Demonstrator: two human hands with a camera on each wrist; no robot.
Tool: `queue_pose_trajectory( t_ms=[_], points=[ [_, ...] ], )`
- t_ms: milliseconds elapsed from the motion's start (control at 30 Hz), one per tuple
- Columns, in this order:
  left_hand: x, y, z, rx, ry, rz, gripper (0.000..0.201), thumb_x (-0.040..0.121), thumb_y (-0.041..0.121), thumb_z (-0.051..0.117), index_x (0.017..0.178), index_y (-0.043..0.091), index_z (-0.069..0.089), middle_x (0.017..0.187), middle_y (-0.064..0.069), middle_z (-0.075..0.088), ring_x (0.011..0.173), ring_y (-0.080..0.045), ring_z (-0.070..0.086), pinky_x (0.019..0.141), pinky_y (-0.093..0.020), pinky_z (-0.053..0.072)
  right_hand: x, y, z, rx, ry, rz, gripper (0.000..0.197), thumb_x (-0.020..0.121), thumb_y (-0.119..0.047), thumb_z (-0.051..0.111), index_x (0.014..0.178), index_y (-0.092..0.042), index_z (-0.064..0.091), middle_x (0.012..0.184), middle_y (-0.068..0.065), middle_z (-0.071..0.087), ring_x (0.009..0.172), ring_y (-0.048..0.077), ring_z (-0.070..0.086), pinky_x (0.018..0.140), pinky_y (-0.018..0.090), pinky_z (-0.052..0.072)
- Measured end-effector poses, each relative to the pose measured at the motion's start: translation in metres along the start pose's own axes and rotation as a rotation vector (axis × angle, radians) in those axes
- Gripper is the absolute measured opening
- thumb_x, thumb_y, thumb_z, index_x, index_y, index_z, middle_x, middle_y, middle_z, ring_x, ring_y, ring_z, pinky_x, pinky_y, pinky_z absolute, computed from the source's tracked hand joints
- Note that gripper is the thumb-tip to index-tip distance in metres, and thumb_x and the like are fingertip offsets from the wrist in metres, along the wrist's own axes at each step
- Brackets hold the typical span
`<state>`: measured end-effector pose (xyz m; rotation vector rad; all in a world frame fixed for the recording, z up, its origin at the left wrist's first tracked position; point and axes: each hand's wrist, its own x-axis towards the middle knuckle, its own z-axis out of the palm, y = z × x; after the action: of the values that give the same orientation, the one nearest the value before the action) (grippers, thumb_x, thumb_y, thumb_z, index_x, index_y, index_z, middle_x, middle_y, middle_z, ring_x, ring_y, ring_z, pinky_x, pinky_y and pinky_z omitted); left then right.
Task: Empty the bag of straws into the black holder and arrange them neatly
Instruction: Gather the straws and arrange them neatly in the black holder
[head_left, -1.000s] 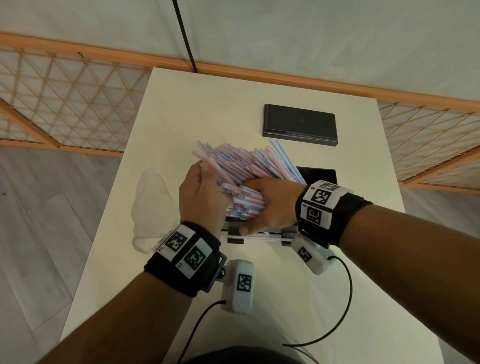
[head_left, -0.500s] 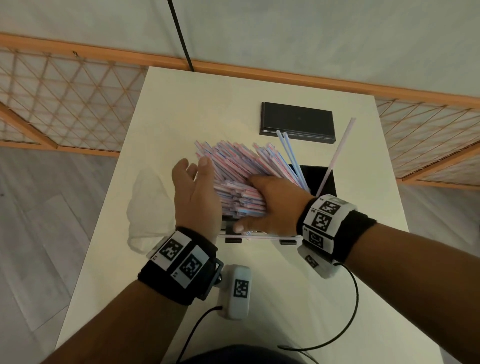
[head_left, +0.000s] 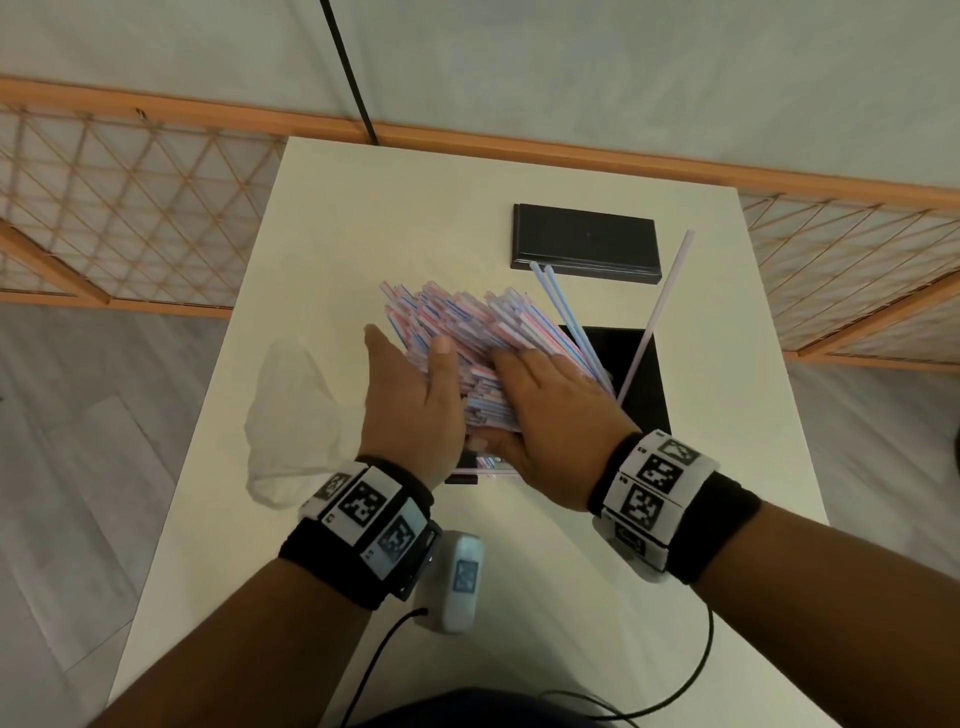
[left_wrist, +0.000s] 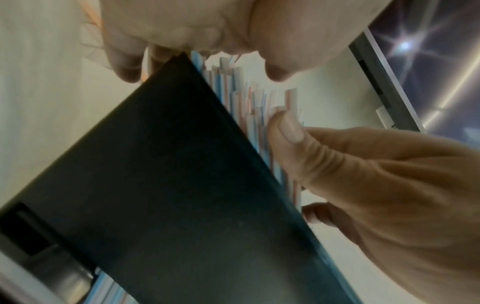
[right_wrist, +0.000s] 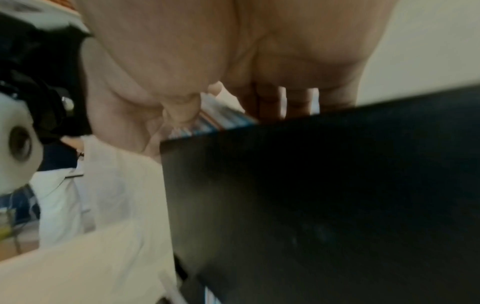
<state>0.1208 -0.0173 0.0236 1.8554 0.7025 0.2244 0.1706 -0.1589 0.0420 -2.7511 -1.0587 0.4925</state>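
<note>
Striped straws (head_left: 457, 332) fanned wider; left hand (head_left: 410, 400) now flat alongside.

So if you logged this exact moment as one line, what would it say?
phase: arranging | straws heaped in black holder | left hand flat against heap | right hand pressing on top | three strays lean right | empty bag on table

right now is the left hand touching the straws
Touching. The head view shows the left hand flat against the side of the straws, thumb on the bundle.
</note>
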Motion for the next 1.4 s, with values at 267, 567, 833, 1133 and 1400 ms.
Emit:
queue_pose_trajectory(
  t_ms=[267,567,833,1133,1400],
  points=[
    [-0.007,0.009,-0.002,-0.11,-0.066,-0.169,0.082,0.1,0.057,0.032,0.158,0.009,0.002,0.165,-0.006,0.021,0.15,-0.023,0.025,0.121,-0.035,0.021,-0.026,0.059,-0.06,0.154,0.426,0.21,0.038,0.079,-0.053,0.07,0.094,-0.018,0.067,0.094,0.004,0.052,0.077,0.022,0.057,0.071,0.027,0.041],
    [-0.006,0.007,0.0,-0.079,-0.052,-0.219,0.082,0.098,0.063,0.034,0.158,0.014,0.009,0.156,-0.012,0.039,0.142,-0.031,0.038,0.118,-0.049,0.029,-0.013,0.092,-0.061,0.126,0.102,0.358,0.061,0.089,-0.06,0.054,0.138,-0.024,0.055,0.152,0.003,0.041,0.132,0.022,0.047,0.108,0.031,0.033],
    [-0.002,0.004,-0.001,-0.18,0.006,-0.25,0.067,0.102,0.055,0.034,0.154,0.013,0.024,0.14,-0.004,0.048,0.129,-0.023,0.046,0.102,-0.034,0.036,-0.008,0.062,-0.057,0.122,0.251,0.086,0.059,0.089,-0.056,0.054,0.127,-0.012,0.064,0.135,0.006,0.057,0.12,0.025,0.055,0.1,0.027,0.037],
    [0.0,0.004,-0.004,-0.259,0.109,-0.237,0.059,0.104,0.052,0.034,0.148,0.013,0.039,0.13,0.001,0.051,0.124,-0.019,0.047,0.102,-0.03,0.034,-0.037,0.031,-0.03,0.133,0.426,-0.095,0.022,0.079,-0.036,0.062,0.082,-0.016,0.068,0.08,0.003,0.063,0.071,0.028,0.061,0.063,0.036,0.052],
    [-0.004,0.002,0.001,-0.25,0.083,-0.237,0.058,0.103,0.056,0.032,0.142,0.014,0.043,0.102,0.015,0.051,0.101,-0.009,0.053,0.094,-0.029,0.035,-0.052,0.011,0.051,-0.275,-0.223,0.02,0.014,0.089,-0.029,0.058,0.082,-0.018,0.063,0.075,0.001,0.069,0.067,0.029,0.067,0.059,0.03,0.043]
  ],
)
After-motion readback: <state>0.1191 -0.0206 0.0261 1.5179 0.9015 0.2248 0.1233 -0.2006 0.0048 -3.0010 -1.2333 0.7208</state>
